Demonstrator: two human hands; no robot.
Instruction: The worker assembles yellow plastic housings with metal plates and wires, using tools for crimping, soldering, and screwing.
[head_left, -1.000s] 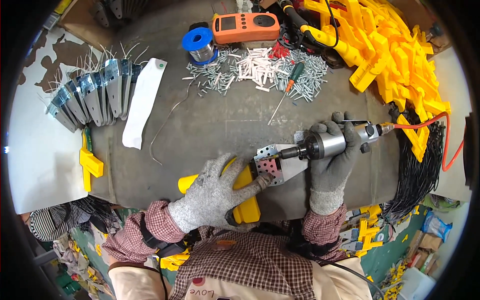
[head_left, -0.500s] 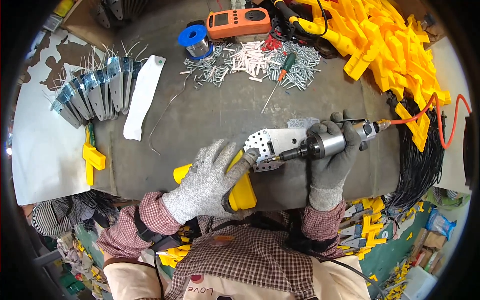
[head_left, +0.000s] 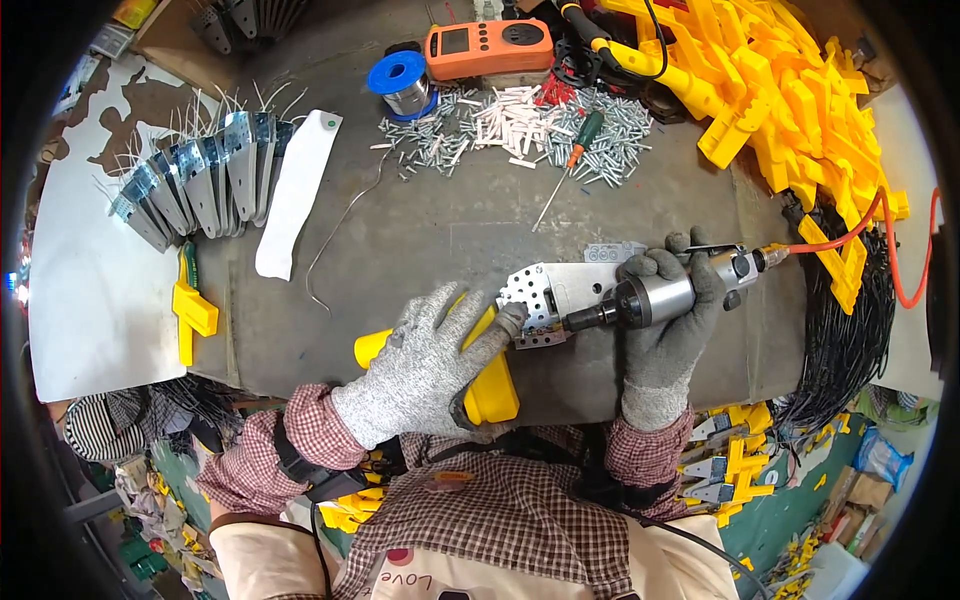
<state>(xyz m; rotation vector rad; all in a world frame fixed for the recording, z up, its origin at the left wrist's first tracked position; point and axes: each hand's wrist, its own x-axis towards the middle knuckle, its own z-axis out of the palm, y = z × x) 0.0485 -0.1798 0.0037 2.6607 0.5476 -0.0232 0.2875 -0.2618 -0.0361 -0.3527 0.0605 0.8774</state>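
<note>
My left hand (head_left: 425, 365), in a grey knit glove, presses down on a yellow plastic part (head_left: 490, 385) and touches the perforated end of a grey metal bracket (head_left: 555, 292) lying on it. In my gloved right hand (head_left: 660, 330) is a silver pneumatic screwdriver (head_left: 665, 293). Its bit points left at the bracket's lower edge. An orange air hose (head_left: 850, 235) runs from the tool's back end off to the right.
A row of metal brackets (head_left: 195, 180) and a white strip (head_left: 295, 190) lie at the left. Screws and white plugs (head_left: 530, 125), a green-handled screwdriver (head_left: 570, 160), a blue solder spool (head_left: 402, 82) and an orange meter (head_left: 487, 45) sit at the back. Yellow parts (head_left: 780, 90) pile up at the right, above black cables (head_left: 845, 340).
The metal bracket has been drawn out longer to the right over the yellow part. Both hands stay on the work, and the view has shifted slightly.
</note>
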